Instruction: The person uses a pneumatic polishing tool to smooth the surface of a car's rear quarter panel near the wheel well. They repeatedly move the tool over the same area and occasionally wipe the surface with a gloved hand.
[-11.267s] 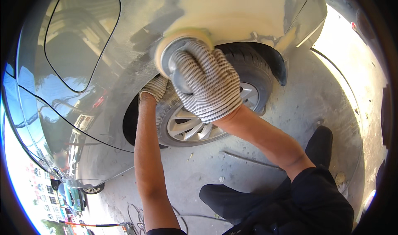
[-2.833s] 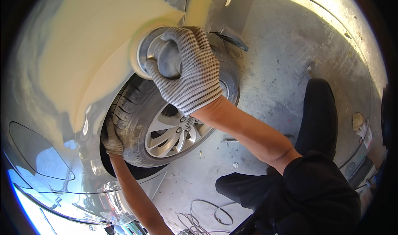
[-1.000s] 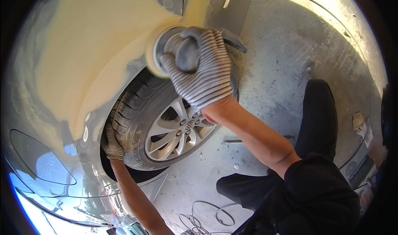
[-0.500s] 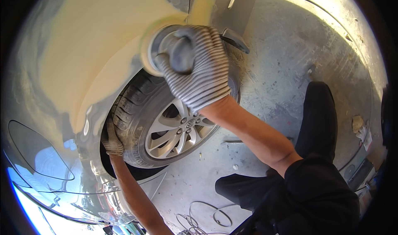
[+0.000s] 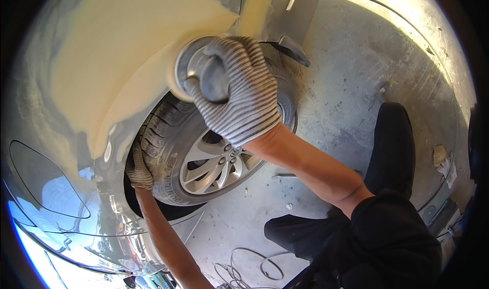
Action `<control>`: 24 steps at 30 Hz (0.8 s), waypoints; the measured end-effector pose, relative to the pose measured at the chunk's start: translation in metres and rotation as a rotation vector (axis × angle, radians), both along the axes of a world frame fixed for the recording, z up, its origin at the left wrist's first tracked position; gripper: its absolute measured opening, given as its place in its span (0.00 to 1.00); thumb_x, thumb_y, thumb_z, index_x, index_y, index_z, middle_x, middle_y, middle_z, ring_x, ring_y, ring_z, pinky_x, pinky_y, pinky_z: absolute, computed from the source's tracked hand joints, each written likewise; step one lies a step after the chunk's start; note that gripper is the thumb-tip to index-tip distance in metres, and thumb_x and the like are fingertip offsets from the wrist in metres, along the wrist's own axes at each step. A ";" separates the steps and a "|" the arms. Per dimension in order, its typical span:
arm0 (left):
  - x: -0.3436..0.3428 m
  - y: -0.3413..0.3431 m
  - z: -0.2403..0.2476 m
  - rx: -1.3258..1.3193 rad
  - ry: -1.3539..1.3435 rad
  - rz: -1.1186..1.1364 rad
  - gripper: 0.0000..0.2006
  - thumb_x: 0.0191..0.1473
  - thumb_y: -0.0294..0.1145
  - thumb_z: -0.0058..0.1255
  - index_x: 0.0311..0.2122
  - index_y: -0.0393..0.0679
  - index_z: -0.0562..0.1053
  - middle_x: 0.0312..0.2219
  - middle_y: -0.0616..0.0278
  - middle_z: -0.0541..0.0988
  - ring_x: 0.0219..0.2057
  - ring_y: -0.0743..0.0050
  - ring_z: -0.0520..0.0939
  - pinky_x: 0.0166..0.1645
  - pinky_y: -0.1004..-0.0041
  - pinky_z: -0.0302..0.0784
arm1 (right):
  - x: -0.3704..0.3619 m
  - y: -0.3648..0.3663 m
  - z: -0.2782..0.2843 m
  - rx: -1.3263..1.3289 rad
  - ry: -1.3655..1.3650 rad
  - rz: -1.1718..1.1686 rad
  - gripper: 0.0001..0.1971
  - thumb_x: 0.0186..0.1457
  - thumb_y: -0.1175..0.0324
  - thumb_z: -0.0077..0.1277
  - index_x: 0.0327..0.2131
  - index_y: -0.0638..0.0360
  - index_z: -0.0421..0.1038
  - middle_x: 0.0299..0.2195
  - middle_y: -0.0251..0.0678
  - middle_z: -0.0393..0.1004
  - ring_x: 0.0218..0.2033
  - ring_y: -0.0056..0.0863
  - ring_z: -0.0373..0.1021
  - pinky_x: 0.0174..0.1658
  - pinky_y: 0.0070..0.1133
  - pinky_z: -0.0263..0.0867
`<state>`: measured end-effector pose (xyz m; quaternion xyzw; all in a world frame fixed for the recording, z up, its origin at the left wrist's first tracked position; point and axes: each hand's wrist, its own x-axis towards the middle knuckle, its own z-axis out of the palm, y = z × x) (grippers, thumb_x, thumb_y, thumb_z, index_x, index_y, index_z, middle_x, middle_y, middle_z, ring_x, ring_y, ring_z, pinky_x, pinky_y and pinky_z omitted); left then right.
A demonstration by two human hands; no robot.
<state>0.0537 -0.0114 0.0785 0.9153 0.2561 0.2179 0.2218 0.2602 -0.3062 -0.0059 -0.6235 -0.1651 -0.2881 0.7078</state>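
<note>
Curling around the rounded body of the disc sander (image 5: pixel 214 79), the right grip (image 5: pixel 244 93) holds it against the filler-coated panel (image 5: pixel 132 39) above the tire (image 5: pixel 167 159); it looks rigid and fairly heavy, probably best held by that smooth dome. The left grip (image 5: pixel 140 171) sits inside the wheel arch (image 5: pixel 131 200), too hidden to tell its closure; the sander's working face is also covered.

Clearance: open along the quarter panel (image 5: pixel 114 49), tight at the wheel arch (image 5: pixel 131 197).
I find leftward passage from the disc sander (image 5: pixel 213 80) over the filler; the tyre (image 5: pixel 168 151) stands close below, and a dark flap (image 5: pixel 294 50) projects to the right. The gloved left hand (image 5: pixel 140 172) fills part of the narrow gap between arch and tyre. The right forearm (image 5: pixel 316 162) crosses in front of the alloy wheel (image 5: pixel 224 173).
</note>
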 end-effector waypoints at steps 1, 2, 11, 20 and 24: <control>0.003 -0.007 0.002 0.002 0.005 0.005 0.26 0.70 0.45 0.46 0.60 0.31 0.72 0.56 0.52 0.79 0.57 0.63 0.77 0.65 0.65 0.66 | 0.003 0.001 -0.005 0.005 0.042 -0.005 0.26 0.43 0.66 0.70 0.46 0.60 0.71 0.43 0.50 0.74 0.41 0.49 0.77 0.44 0.35 0.80; 0.006 -0.014 0.004 0.005 0.007 0.010 0.26 0.70 0.44 0.46 0.61 0.31 0.72 0.56 0.52 0.79 0.58 0.63 0.76 0.66 0.65 0.66 | 0.005 -0.002 -0.007 0.003 0.065 -0.001 0.26 0.44 0.65 0.71 0.45 0.59 0.71 0.43 0.48 0.74 0.42 0.46 0.77 0.45 0.35 0.79; 0.006 -0.017 0.005 0.076 -0.011 -0.046 0.28 0.69 0.48 0.47 0.58 0.31 0.74 0.53 0.51 0.81 0.55 0.63 0.78 0.63 0.65 0.69 | 0.000 0.003 -0.001 0.015 0.007 -0.006 0.25 0.45 0.64 0.71 0.45 0.58 0.71 0.42 0.45 0.75 0.45 0.43 0.76 0.48 0.36 0.77; 0.009 -0.020 0.006 0.063 -0.023 -0.064 0.27 0.70 0.48 0.47 0.58 0.31 0.74 0.53 0.52 0.81 0.55 0.64 0.78 0.63 0.66 0.69 | -0.011 0.002 0.004 0.017 -0.077 0.028 0.26 0.45 0.65 0.72 0.46 0.59 0.71 0.43 0.47 0.75 0.42 0.43 0.76 0.45 0.34 0.78; 0.009 -0.021 0.006 0.058 -0.010 -0.037 0.27 0.69 0.48 0.47 0.59 0.32 0.74 0.54 0.52 0.80 0.55 0.64 0.78 0.63 0.66 0.69 | 0.004 -0.004 -0.003 -0.008 0.060 -0.008 0.25 0.45 0.66 0.71 0.46 0.58 0.71 0.42 0.46 0.74 0.43 0.42 0.76 0.46 0.34 0.78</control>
